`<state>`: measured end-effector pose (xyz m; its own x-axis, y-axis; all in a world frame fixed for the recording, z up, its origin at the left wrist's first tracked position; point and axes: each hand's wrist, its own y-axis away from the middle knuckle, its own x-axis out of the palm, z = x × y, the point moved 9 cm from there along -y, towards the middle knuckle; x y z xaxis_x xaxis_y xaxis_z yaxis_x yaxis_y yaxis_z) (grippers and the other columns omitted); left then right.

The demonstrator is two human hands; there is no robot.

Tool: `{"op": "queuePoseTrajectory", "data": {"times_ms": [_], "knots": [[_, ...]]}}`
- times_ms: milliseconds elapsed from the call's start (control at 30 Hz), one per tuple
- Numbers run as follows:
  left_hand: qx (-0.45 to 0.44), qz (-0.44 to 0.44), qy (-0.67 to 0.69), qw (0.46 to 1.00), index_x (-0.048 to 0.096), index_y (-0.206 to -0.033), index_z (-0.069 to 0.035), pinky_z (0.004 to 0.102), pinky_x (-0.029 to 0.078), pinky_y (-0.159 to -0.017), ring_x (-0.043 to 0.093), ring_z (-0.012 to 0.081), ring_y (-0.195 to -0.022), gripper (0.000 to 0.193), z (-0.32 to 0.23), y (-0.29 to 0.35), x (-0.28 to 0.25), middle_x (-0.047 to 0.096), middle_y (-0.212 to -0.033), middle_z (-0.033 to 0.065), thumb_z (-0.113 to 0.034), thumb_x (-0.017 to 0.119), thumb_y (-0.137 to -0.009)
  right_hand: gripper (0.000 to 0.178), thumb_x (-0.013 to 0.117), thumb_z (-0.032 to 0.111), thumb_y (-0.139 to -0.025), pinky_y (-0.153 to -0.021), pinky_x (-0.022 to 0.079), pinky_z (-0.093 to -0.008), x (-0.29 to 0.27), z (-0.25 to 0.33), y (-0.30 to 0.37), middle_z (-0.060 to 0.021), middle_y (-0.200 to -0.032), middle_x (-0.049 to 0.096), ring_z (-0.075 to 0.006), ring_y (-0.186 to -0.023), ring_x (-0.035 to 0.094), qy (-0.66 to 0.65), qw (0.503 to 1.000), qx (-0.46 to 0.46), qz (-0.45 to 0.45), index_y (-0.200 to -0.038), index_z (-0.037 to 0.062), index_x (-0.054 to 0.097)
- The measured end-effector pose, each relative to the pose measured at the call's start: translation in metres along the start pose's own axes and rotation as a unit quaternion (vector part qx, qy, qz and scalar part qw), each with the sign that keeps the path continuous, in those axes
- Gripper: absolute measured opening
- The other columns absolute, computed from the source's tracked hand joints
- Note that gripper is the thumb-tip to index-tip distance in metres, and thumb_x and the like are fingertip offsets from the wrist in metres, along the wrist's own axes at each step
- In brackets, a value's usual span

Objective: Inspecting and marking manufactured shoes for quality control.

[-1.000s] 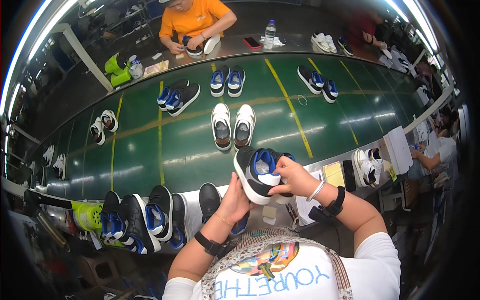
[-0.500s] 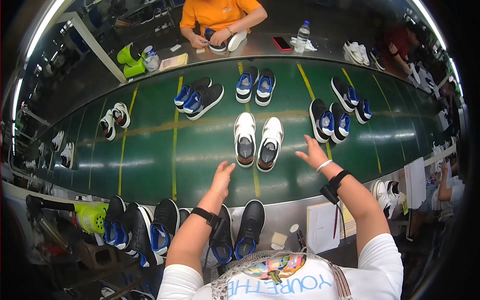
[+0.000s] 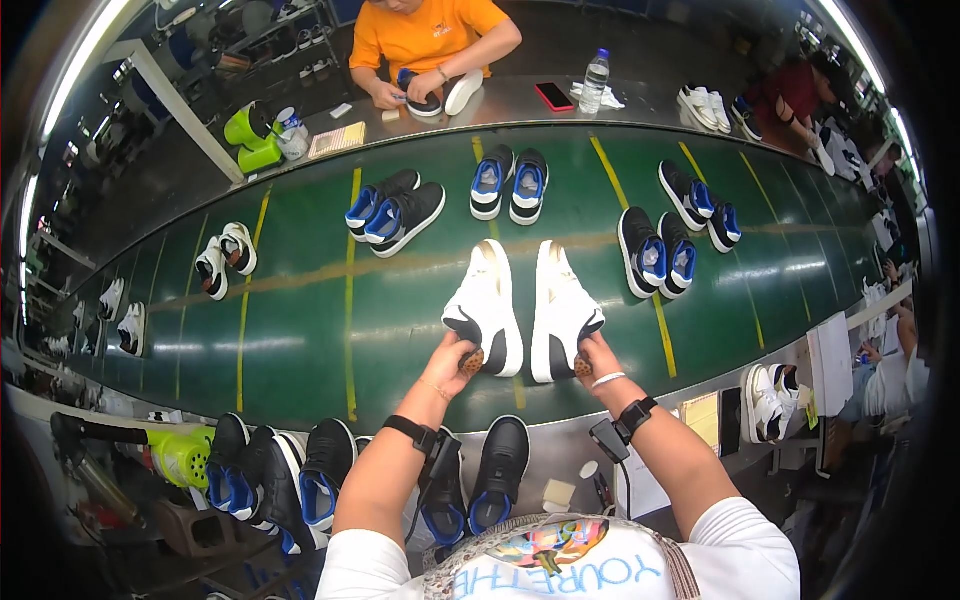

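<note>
Green conveyor belt across the whole middle of view, yellow lines along and across it. Far side: person in orange shirt bent over another shoe at a grey bench.

On belt: 4 pairs of black-and-blue sneakers spread toward the far edge, small white pairs off to the left. Near edge, below belt: row of black shoes with blue linings.

Centre, nearest: 1 pair of white sneakers with black heels, left shoe and right shoe, side by side on the belt, toes pointing away, heels toward the near edge.

Left hand closed around heel of left shoe; right hand closed around heel of right shoe. Both soles apparently flat on belt, not lifted.

Judged step: taking hold of the white pair, 1 shoe per hand. Next move calls for firm heel grips and both shoes kept level and parallel, clear of the neighbouring black-and-blue pair.
</note>
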<state>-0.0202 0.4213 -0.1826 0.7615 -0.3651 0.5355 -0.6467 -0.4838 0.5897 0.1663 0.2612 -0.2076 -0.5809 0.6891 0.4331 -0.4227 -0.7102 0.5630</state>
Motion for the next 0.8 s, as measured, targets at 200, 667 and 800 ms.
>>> {"op": "queuePoseTrajectory", "data": {"times_ms": [200, 667, 800], "knots": [[0.019, 0.151, 0.137, 0.979, 0.036, -0.129, -0.012, 0.0423, 0.043, -0.091, 0.052, 0.0237, -0.109, 0.046, 0.006, 0.113, 0.039, 0.050, -0.122, 0.0086, -0.010, 0.046, -0.084, 0.048, 0.043, 0.006, -0.083, -0.088, 0.045, -0.0345, 0.076, 0.024, 0.103, -0.0066, -0.119, 0.050, -0.0199, -0.107, 0.052, -0.139, 0.986, -0.006, 0.095, -0.130, 0.0109, 0.034], [0.167, 0.290, 0.123, 0.934, 0.014, -0.140, -0.016, 0.0434, 0.034, -0.101, 0.037, 0.0274, -0.124, 0.064, -0.035, 0.278, 0.070, 0.031, -0.137, 0.0114, -0.031, 0.048, -0.087, 0.068, 0.054, 0.032, -0.085, -0.103, 0.031, -0.0408, 0.130, 0.051, 0.257, -0.0104, -0.137, 0.033, -0.0247, -0.124, 0.036, -0.187, 0.925, -0.127, 0.305, -0.138, 0.0106, 0.018], [0.169, 0.307, 0.114, 0.930, 0.018, -0.139, -0.010, 0.0404, 0.035, -0.100, 0.038, 0.0262, -0.122, 0.078, -0.031, 0.300, 0.079, 0.035, -0.135, 0.0125, -0.059, 0.042, -0.082, 0.080, 0.047, 0.057, -0.081, -0.103, 0.030, -0.0393, 0.161, 0.041, 0.288, -0.0127, -0.135, 0.036, -0.0249, -0.123, 0.038, -0.144, 0.909, -0.104, 0.377, -0.136, 0.0039, 0.023]]}}
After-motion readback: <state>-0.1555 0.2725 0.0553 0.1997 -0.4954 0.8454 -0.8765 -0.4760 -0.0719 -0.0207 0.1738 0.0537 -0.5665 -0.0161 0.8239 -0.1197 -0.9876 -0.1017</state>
